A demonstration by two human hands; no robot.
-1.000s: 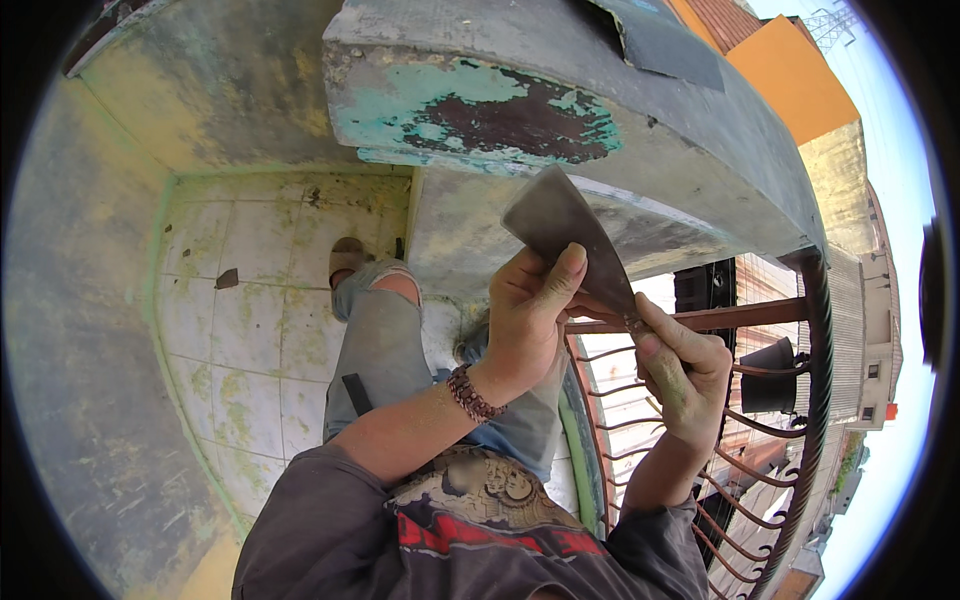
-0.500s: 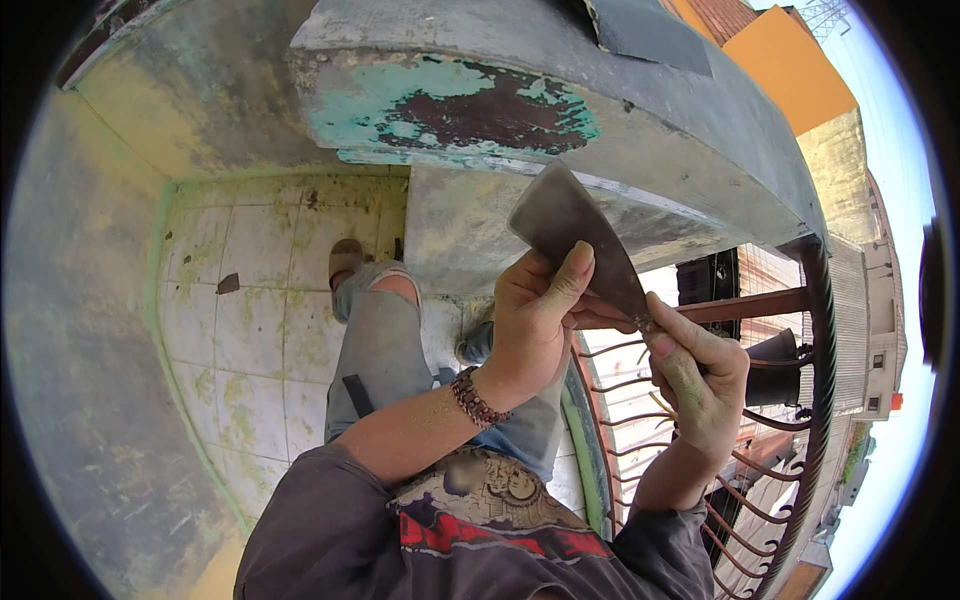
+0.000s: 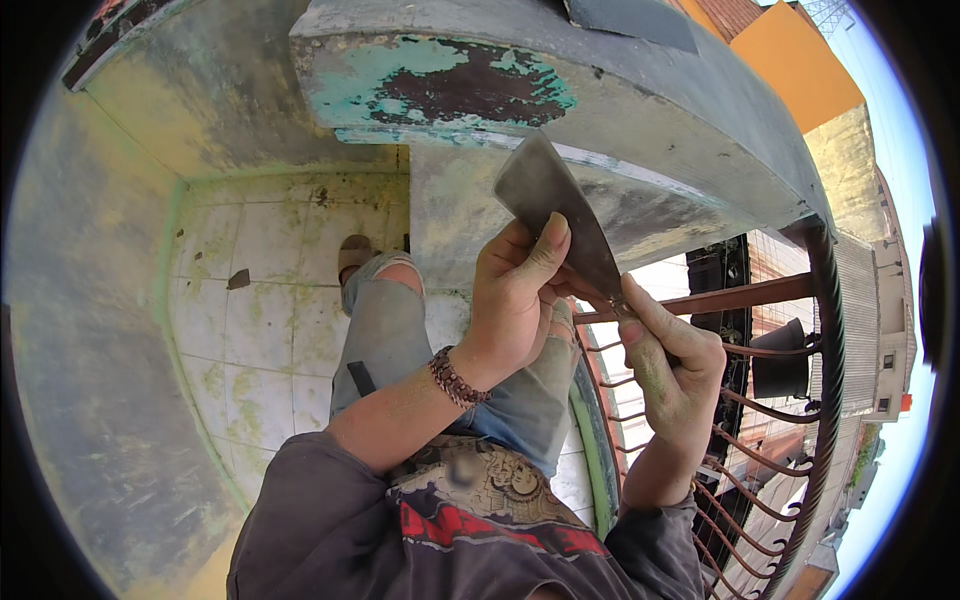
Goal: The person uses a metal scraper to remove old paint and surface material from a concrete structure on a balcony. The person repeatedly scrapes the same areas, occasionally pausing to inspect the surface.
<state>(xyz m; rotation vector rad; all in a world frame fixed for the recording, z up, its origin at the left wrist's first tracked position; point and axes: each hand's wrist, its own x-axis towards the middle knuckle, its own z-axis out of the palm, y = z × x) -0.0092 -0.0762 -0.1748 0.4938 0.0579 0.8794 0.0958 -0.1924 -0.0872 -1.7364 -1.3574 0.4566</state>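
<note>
Both hands hold a paint scraper (image 3: 560,205) with a broad grey metal blade that widens toward its far end. My left hand (image 3: 512,295) grips the middle of the blade, its thumb lying on the face and the fingers behind it. The narrow lower end is pinched between thumb and fingers of my right hand (image 3: 678,355), which hides most of what is there. Beyond the blade's tip is a concrete ledge (image 3: 690,140), whose front carries a patch of flaking turquoise paint (image 3: 345,85) around a dark brown bare area (image 3: 470,88).
A rusty metal railing (image 3: 826,330) with curled bars runs along the right, a black pot (image 3: 785,360) beyond it. Stained white tiles (image 3: 260,320) cover the floor at left, beside a weathered grey wall (image 3: 80,370). A dark chip (image 3: 239,279) lies on the tiles.
Both hands and the scraper have shifted slightly left in view, and the ledge appears a little higher and further left. The grip on the scraper looks the same.
</note>
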